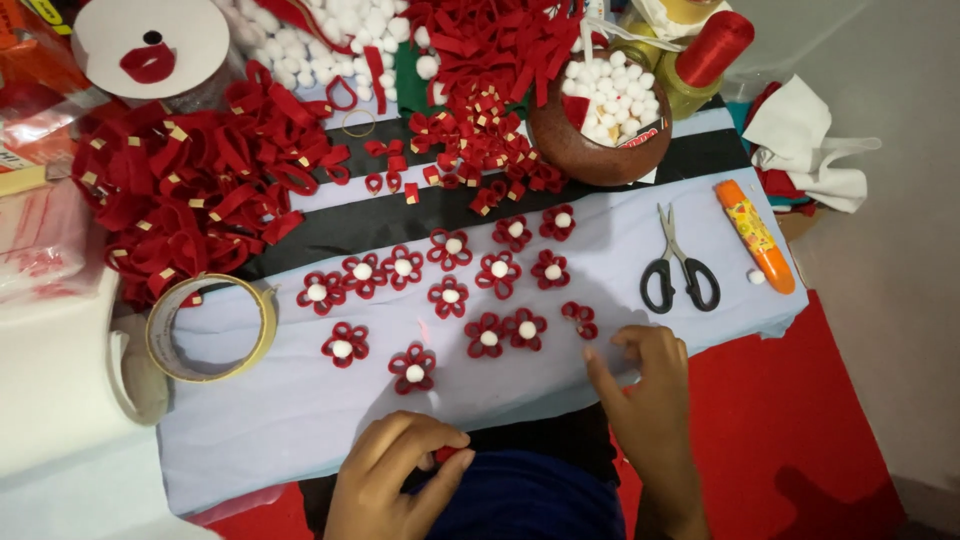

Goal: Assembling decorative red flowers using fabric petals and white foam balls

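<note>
Nearest the lens, in the head view, the left hand (pixel 392 470) sits at the bottom edge, its fingers curled and pinched onto a small red felt piece (pixel 446 455) that only just peeks out between thumb and fingertips. Beside it the right hand (pixel 645 385) rests on the pale blue cloth (pixel 300 420), fingers loosely spread and holding nothing, the index fingertip close to a half-built flower (pixel 580 318) that has a few red loops and no white centre.

Going by what lies on the cloth, the work looks partly done: about 14 finished flowers (pixel 450 296), each a ring of red loops with a white pompom in the middle, are spread in loose rows across the cloth. Plenty appears left, judging from the supplies: a big heap of red felt loops (pixel 190 180) at the left, more loops higher up, and a brown bowl (pixel 590 150) of white pompoms at the back.

Round the edges, a roll of tape (pixel 160 335) lies left of the flowers, black-handled scissors (pixel 680 265) lie to the right, and just beyond them an orange glue tube (pixel 755 235) with 1 stray pompom beside it. A red thread spool (pixel 712 48) stands behind the bowl
</note>
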